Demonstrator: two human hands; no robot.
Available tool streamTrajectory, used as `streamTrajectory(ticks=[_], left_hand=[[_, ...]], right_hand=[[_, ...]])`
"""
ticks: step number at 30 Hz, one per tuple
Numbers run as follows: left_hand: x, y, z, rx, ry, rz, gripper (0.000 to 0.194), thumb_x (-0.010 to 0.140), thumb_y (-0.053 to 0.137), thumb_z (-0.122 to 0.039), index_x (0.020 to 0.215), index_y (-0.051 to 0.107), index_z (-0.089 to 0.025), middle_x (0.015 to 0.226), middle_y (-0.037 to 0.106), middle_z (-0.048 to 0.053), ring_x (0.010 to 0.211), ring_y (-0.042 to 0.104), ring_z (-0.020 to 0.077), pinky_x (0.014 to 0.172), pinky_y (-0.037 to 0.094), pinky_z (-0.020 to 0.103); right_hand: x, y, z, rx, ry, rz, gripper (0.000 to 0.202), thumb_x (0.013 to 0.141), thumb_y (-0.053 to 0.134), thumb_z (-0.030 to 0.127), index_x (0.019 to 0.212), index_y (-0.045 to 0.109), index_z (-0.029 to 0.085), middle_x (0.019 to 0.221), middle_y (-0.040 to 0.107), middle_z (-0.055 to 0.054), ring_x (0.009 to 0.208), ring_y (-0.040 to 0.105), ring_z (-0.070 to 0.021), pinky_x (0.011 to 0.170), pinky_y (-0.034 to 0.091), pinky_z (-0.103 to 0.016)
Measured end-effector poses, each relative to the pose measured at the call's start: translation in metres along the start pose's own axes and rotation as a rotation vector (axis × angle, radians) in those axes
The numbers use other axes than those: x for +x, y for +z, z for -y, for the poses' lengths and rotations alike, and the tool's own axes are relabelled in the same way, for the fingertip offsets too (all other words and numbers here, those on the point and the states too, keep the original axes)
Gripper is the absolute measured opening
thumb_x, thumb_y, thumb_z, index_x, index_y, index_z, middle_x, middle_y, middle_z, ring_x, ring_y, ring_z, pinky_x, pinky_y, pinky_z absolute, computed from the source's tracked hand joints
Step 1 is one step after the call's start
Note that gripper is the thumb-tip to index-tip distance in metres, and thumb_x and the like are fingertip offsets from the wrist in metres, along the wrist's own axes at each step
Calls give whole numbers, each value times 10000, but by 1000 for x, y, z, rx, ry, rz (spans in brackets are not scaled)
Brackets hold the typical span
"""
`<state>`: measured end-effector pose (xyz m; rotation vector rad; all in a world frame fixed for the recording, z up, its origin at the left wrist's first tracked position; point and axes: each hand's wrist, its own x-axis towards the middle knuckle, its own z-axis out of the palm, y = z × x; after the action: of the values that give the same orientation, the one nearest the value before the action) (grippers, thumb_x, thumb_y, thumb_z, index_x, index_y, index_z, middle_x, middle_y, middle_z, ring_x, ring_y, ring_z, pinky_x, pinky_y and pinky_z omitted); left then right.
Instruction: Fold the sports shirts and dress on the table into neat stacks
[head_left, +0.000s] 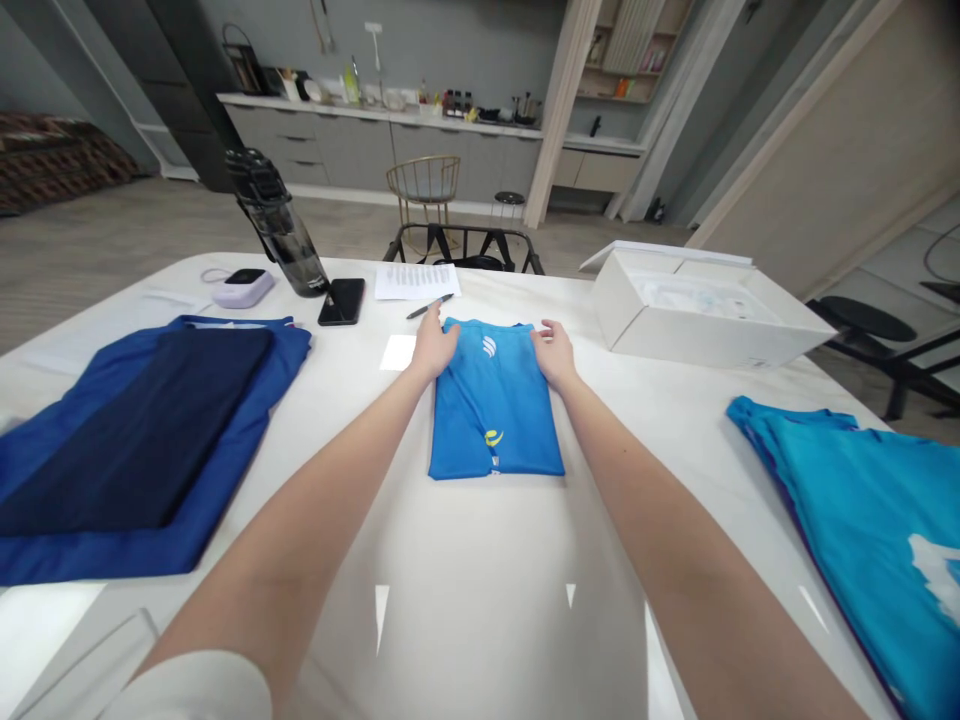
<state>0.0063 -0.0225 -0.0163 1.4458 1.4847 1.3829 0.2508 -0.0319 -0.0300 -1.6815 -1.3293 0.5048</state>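
A folded blue shirt (496,400) lies flat on the white table in front of me. It has a white logo near the collar end and a yellow mark near the bottom edge. My left hand (433,345) is at its far left corner, with the thumb over the fabric and the fingers along the edge. At the far right corner, my right hand (554,354) has its thumb on the cloth and its fingers bent at the edge. Both hands grip the shirt's sides; the fingertips beneath are partly hidden.
Dark and royal blue folded clothes (142,430) lie left, turquoise shirts (885,500) right. An open white box (675,335) stands back right. Behind are a pen (429,307), printed paper (417,282), phone (342,302), water bottle (281,225) and lilac device (244,288).
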Motion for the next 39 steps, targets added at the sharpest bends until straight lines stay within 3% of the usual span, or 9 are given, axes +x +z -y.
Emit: streamTrajectory(ticks=[4, 9, 13, 16, 20, 24, 31, 35, 39], left_hand=[[-49, -20, -2, 91, 56, 69, 641, 804, 677, -202, 1416, 486, -180, 1453, 509, 173, 1265, 549, 294, 1067, 438, 433], [-126, -57, -19, 145, -100, 128, 610, 805, 706, -291, 1372, 502, -197, 1244, 640, 132, 963, 660, 233, 884, 508, 367], [-179, -82, -27, 399, -188, 194, 566, 850, 676, -394, 1333, 509, -151, 1107, 696, 120, 946, 673, 235, 828, 489, 328], [-202, -92, -31, 503, -217, 256, 427, 869, 649, -422, 1206, 592, -165, 1015, 735, 93, 953, 684, 244, 797, 476, 313], [-212, -94, -35, 511, -284, 298, 282, 826, 694, -433, 998, 685, -211, 1001, 760, 60, 960, 700, 237, 769, 467, 289], [-212, -88, -40, 562, -303, 280, 297, 816, 691, -467, 990, 711, -227, 1038, 766, 58, 988, 700, 249, 786, 457, 304], [-217, -80, -46, 732, -233, 295, 398, 858, 587, -585, 1009, 740, -251, 1108, 755, 96, 1139, 644, 330, 903, 422, 393], [-219, -81, -44, 651, -234, 262, 360, 859, 599, -530, 1115, 715, -306, 1100, 753, 36, 1126, 646, 294, 933, 403, 391], [-219, -82, -45, 593, -248, 270, 328, 858, 617, -511, 1104, 719, -320, 1062, 755, 9, 1086, 660, 263, 934, 394, 374]], right_hand=[[-45, -23, -3, 54, -31, 72, 507, 827, 618, 448, 1254, 591, 175, 1138, 663, -110, 750, 609, -183, 753, 516, -349], [-116, -70, 4, -68, -65, 171, 399, 830, 640, 474, 1113, 668, 194, 918, 705, -58, 702, 610, -181, 715, 492, -325], [-161, -106, 18, -264, 103, 316, 375, 843, 660, 530, 887, 731, 165, 774, 703, -62, 702, 628, -183, 640, 439, -271], [-187, -123, 27, -257, 223, 479, 436, 812, 684, 591, 775, 714, 158, 673, 660, -31, 603, 580, -151, 545, 389, -247], [-210, -125, 34, 13, 235, 538, 391, 786, 736, 522, 931, 698, 161, 621, 591, 32, 483, 430, -83, 457, 312, -216], [-219, -117, 35, 223, 263, 505, 444, 828, 710, 440, 1186, 649, 184, 623, 585, 55, 417, 337, -57, 403, 245, -194], [-218, -111, 35, 183, 355, 476, 315, 875, 688, 393, 1084, 646, 161, 563, 576, 51, 383, 378, -59, 376, 266, -177], [-219, -112, 36, 206, 279, 468, 360, 893, 671, 333, 1226, 617, 208, 581, 592, 67, 365, 373, -59, 364, 266, -176], [-220, -112, 36, 179, 342, 465, 272, 916, 646, 329, 1128, 646, 158, 554, 575, 54, 362, 360, -51, 355, 237, -171]])
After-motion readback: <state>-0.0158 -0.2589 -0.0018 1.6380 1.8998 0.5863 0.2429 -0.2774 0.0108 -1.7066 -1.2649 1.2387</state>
